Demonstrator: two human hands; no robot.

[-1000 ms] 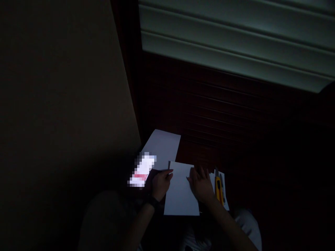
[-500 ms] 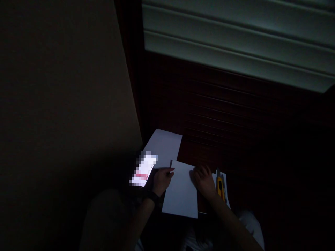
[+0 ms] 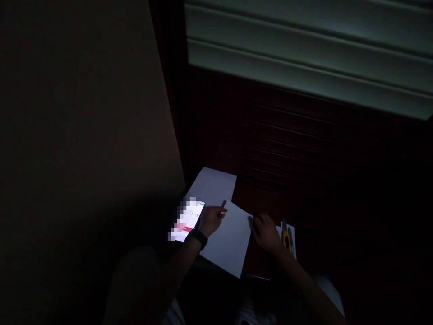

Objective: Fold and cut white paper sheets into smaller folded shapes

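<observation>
At the person's twelve o'clock, a white paper sheet (image 3: 228, 243) slants lengthwise toward one; left hand (image 3: 210, 220), nearly pinched, overlaps its ten-o'clock edge; right hand (image 3: 267, 232), half-curled, adjoins its two-o'clock corner; grips cannot be told.

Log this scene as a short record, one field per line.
Left hand: at the near sheet's left side, dark band on wrist
Right hand: fingers curled at its upper right corner
Near sheet: white, set askew
Far sheet: white, beyond the near one
Phone: screen lit, left of the left hand
Cutter: yellow, right of the right hand
Lighting: very dim
</observation>
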